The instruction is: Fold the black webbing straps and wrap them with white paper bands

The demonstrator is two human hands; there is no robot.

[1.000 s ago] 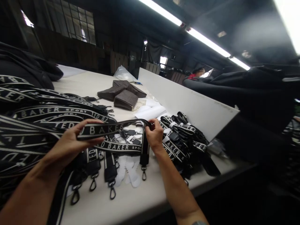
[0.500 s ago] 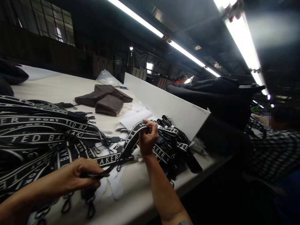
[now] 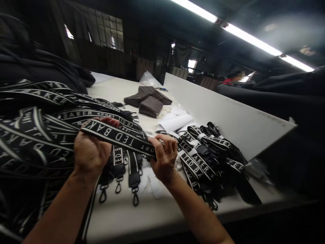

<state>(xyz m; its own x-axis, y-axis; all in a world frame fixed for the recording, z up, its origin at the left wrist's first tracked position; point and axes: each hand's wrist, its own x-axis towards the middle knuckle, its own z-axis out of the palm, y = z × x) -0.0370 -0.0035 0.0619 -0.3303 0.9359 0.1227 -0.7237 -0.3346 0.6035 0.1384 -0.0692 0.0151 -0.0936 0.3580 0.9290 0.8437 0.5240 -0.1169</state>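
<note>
Head camera shows the strap (image 3: pixel 119 137), bowed half a second ago, now drawn straight above the table (image 3: pixel 119 220), grasped by left hand (image 3: pixel 91 149) and right hand (image 3: pixel 165 157), so that length seems straightened out.

We held our left hand (image 3: pixel 92 145) at the left end of the taut stretch of lettered strap (image 3: pixel 119 137), palm turned up beneath it and fingertips showing past its far edge, though the strap hid how firmly those fingers closed. Our right hand (image 3: pixel 165 157) pinched the strap's right end, knuckles upward and fingers bent. Both our bare forearms slanted up toward the strap from its near side, wrists below it and well apart.
</note>
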